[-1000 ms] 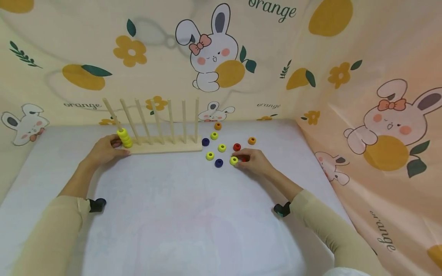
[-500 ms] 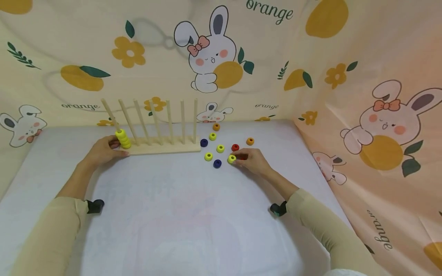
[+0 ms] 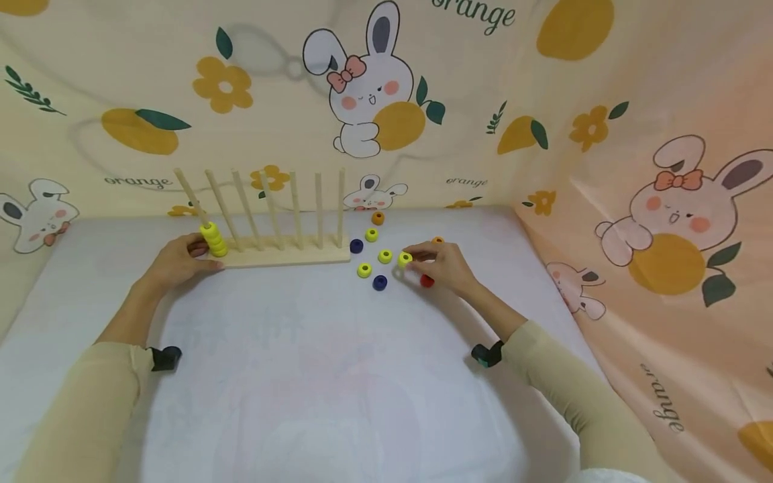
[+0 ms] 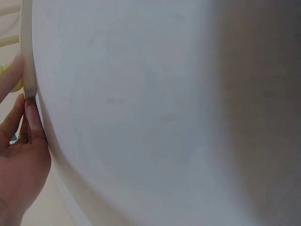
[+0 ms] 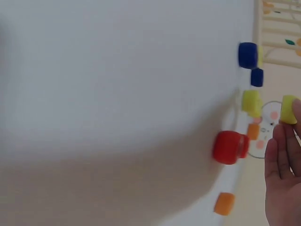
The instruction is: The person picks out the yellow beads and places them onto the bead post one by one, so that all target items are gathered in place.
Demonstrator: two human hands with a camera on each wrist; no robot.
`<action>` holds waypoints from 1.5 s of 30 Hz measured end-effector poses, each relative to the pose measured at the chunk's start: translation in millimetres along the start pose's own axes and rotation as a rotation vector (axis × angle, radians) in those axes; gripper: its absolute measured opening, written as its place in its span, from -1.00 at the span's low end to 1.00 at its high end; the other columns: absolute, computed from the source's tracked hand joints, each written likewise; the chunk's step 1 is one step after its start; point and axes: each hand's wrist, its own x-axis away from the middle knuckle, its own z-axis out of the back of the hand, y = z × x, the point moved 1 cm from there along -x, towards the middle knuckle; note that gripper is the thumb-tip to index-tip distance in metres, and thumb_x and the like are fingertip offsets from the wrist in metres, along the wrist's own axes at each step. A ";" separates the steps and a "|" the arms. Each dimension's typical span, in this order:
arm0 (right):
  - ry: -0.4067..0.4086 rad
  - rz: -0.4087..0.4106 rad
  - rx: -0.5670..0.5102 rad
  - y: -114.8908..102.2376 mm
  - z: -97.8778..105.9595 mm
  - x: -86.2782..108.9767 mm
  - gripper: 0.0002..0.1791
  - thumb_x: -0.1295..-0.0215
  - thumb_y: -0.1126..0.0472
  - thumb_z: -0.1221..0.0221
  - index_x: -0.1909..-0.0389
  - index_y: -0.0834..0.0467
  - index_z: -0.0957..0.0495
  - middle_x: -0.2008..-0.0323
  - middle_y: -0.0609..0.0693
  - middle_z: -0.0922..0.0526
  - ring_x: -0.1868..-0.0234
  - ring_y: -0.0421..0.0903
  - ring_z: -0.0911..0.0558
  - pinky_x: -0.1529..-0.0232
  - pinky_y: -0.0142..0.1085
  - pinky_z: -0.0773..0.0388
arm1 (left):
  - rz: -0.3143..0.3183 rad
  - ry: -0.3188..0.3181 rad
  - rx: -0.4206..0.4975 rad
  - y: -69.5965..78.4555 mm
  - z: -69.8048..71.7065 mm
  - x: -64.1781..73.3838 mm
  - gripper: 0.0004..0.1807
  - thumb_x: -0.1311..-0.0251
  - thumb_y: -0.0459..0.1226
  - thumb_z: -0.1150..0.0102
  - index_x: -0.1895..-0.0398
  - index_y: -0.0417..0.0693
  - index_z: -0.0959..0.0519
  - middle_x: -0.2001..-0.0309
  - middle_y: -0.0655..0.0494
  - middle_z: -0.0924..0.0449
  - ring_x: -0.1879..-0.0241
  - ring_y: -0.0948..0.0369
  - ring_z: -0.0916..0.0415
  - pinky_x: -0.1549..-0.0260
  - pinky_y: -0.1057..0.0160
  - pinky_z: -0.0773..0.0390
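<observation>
Towards the table's (image 3: 338,376) far edge, right of the wooden rack (image 3: 290,257), the right hand (image 3: 449,266) pinches a yellow bead (image 3: 403,261), raised. It looks light, hard, probably slick, best held by its sides, hole uncovered. The left hand (image 3: 175,263) grips the rack's left end; the leftmost peg (image 3: 190,198) carries a yellow stack (image 3: 214,243).

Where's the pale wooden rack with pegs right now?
In the head view, the wooden rack stands left of centre, the left hand at its left end and a dark blue round bead by its right end.
</observation>
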 end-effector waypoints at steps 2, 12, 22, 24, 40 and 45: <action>0.005 0.011 -0.013 -3.7 2.5 -3.4 -0.71 -0.17 0.30 -0.40 0.06 0.10 -0.74 0.16 -0.04 -0.77 0.19 -0.13 -0.72 0.07 -0.27 -0.67 | 0.000 0.000 0.007 -0.5 -0.2 -0.2 0.09 -0.15 -0.06 -0.42 -0.49 -0.48 0.02 -0.38 -0.48 -0.19 -0.35 -0.31 -0.19 -0.35 -0.22 -0.22; 0.034 0.036 -0.056 -31.7 12.6 -24.1 -0.68 -0.13 0.28 -0.44 0.06 0.15 -0.72 0.12 0.03 -0.76 0.19 -0.09 -0.74 0.12 -0.33 -0.69 | -0.002 -0.003 0.012 -0.3 -2.1 -3.0 0.08 -0.16 -0.09 -0.42 -0.49 -0.48 0.03 -0.37 -0.48 -0.20 -0.36 -0.29 -0.19 -0.35 -0.20 -0.22; 0.044 0.120 -0.052 -60.1 15.9 -43.8 -0.68 -0.18 0.27 -0.41 0.02 0.15 -0.70 0.10 -0.01 -0.74 0.16 -0.12 -0.71 0.09 -0.33 -0.68 | 0.005 -0.012 0.007 0.2 0.6 -4.0 0.08 -0.16 -0.04 -0.41 -0.49 -0.46 0.02 -0.38 -0.47 -0.19 -0.36 -0.29 -0.18 -0.36 -0.23 -0.18; 0.055 0.134 -0.028 -67.9 15.5 -46.3 -0.67 -0.20 0.26 -0.40 0.00 0.15 -0.70 0.08 -0.02 -0.73 0.15 -0.14 -0.71 0.09 -0.34 -0.68 | 0.016 -0.018 0.025 -0.3 0.6 -3.7 0.09 -0.16 -0.04 -0.41 -0.50 -0.45 0.03 -0.39 -0.47 -0.17 -0.37 -0.29 -0.16 -0.37 -0.22 -0.17; 0.073 0.229 -0.006 -123.7 19.3 -74.9 -0.67 -0.21 0.23 -0.39 -0.01 0.16 -0.69 0.12 -0.04 -0.74 0.22 -0.22 -0.69 0.10 -0.39 -0.66 | 0.038 0.002 0.037 4.9 0.0 1.5 0.07 -0.18 -0.06 -0.40 -0.51 -0.42 0.02 -0.39 -0.46 -0.17 -0.37 -0.31 -0.15 -0.37 -0.23 -0.15; 0.070 0.271 -0.030 -140.9 15.2 -86.1 -0.67 -0.21 0.23 -0.39 0.00 0.18 -0.69 0.13 -0.05 -0.74 0.21 -0.22 -0.70 0.09 -0.39 -0.66 | 0.040 0.009 0.033 4.2 -0.4 1.8 0.06 -0.17 -0.06 -0.41 -0.50 -0.42 0.00 -0.39 -0.46 -0.19 -0.37 -0.30 -0.16 -0.37 -0.21 -0.16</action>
